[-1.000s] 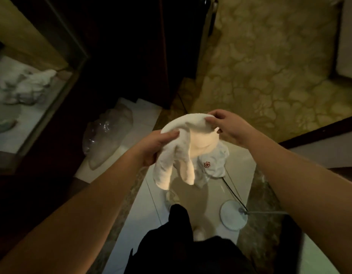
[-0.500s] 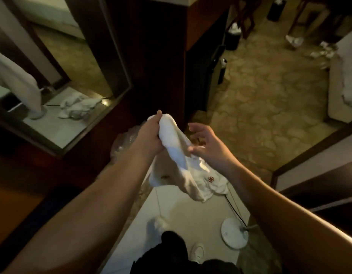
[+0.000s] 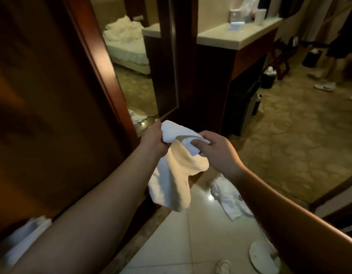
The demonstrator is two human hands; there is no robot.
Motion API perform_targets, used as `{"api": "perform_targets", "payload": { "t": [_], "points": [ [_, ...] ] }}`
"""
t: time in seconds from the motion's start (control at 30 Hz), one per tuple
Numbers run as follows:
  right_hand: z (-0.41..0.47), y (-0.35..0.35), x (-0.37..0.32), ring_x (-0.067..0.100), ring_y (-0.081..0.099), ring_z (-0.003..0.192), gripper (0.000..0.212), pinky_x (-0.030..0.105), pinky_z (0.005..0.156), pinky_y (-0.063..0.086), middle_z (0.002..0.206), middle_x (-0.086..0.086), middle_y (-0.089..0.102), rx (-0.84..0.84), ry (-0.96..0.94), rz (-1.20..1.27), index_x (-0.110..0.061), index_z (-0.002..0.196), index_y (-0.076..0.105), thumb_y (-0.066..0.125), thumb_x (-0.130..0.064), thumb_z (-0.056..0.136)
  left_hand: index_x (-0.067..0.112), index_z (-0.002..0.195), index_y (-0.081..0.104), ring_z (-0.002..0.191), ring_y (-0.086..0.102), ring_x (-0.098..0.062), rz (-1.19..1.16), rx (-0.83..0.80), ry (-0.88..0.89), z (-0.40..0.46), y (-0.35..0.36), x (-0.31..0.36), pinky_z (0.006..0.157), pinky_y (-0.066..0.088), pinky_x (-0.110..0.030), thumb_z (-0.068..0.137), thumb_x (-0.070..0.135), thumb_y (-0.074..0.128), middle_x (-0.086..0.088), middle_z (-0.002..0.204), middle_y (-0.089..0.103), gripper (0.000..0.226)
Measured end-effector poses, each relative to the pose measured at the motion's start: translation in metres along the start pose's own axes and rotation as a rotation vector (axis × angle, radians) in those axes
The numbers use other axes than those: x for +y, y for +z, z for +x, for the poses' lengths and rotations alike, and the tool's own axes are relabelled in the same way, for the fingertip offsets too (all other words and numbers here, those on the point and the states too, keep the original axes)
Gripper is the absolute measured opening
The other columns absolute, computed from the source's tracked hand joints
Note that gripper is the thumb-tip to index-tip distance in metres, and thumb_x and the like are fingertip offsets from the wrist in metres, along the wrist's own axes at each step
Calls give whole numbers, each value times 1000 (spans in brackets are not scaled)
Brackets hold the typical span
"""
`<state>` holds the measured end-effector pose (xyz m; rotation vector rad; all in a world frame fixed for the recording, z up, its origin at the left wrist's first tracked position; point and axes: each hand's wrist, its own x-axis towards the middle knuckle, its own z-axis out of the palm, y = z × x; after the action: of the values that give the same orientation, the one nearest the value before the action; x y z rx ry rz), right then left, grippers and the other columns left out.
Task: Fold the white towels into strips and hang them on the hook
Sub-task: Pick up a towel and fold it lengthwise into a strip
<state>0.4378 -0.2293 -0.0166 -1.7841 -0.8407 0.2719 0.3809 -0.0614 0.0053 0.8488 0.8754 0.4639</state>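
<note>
I hold a white towel (image 3: pixel 175 171) in front of me with both hands, and it hangs bunched below them. My left hand (image 3: pixel 154 138) grips its upper left end. My right hand (image 3: pixel 212 149) pinches a fold at the upper right. A second white towel (image 3: pixel 229 196) with a small red logo lies crumpled on the tiled floor under my right forearm. Another white towel (image 3: pixel 25 236) hangs at the lower left beside the wooden door. No hook shows in this view.
A dark wooden door (image 3: pixel 52 115) stands close on my left, with a mirror (image 3: pixel 135 66) beyond it. A counter (image 3: pixel 236 36) with a dark cabinet is ahead. A round white lamp base (image 3: pixel 263 258) and a cord lie on the tiles. A person's legs (image 3: pixel 333 62) stand far right.
The view has lifted from the floor toward the door and counter. My right hand, open beside the towel half a second ago, now pinches a fold; both hands hold the towel higher.
</note>
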Motion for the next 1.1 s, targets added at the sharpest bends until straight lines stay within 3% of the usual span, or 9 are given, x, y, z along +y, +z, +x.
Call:
{"api": "perform_targets", "payload": {
  "t": [0.07,0.27,0.37,0.5,0.6,0.7,0.83,1.0,1.1],
  "points": [
    [-13,17,-37,-7,57,59,17,8,52,39,66,-23,64,-8,-40,26,-50,71,66,60,-46,87,13,90,56,64,64,-13,15,-31,0,-21,-35,6,48,53,-20,108,28,44,1,67,69,25],
    [-49,79,-132,16,72,85,38,42,79,57,89,-1,76,-7,-21,242,-38,86,74,53,-69,79,5,100,62,53,65,-18,-6,-107,-58,-103,-130,32,56,50,-23,105,50,42,-11,63,71,49],
    [-59,108,-170,17,73,86,33,45,84,57,86,-2,76,10,0,350,-32,84,76,57,-58,85,6,109,63,57,59,-18,-9,-195,21,-146,-170,40,50,52,-25,95,72,32,-8,69,64,75],
    [-75,145,-205,17,75,90,33,36,80,60,90,-2,77,-4,33,432,-27,99,73,61,-57,90,25,123,59,92,65,-15,403,-160,307,-195,-216,41,82,51,-35,67,92,38,2,105,68,90],
    [-88,171,-226,17,74,95,32,32,80,60,99,0,76,-32,71,485,-27,104,72,66,-56,90,43,123,49,96,56,-1,691,-113,489,-219,-239,38,73,43,-25,80,67,66,16,115,60,53],
    [-97,191,-245,17,72,97,26,34,83,57,100,0,76,-43,98,528,-28,95,72,70,-53,88,34,130,56,89,59,-3,789,79,559,-231,-259,40,65,43,-21,96,30,62,12,108,64,35],
    [-104,207,-262,17,68,104,30,37,95,54,105,2,73,-56,103,519,-23,99,72,70,-52,89,26,126,58,80,60,-7,770,195,623,-250,-282,48,58,41,-17,102,28,52,12,95,60,25],
    [-110,216,-277,18,65,103,34,31,82,49,104,-1,70,-29,74,525,-18,114,72,69,-42,89,30,112,56,79,61,-10,773,96,638,-266,-305,61,54,43,-12,103,25,51,10,97,61,11],
    [-115,222,-284,15,68,102,21,33,85,53,100,-4,76,-107,9,502,-23,102,78,64,-35,91,29,101,58,80,62,-10,767,120,693,-269,-309,65,58,46,-18,96,32,62,7,93,63,7]
  ]
}}
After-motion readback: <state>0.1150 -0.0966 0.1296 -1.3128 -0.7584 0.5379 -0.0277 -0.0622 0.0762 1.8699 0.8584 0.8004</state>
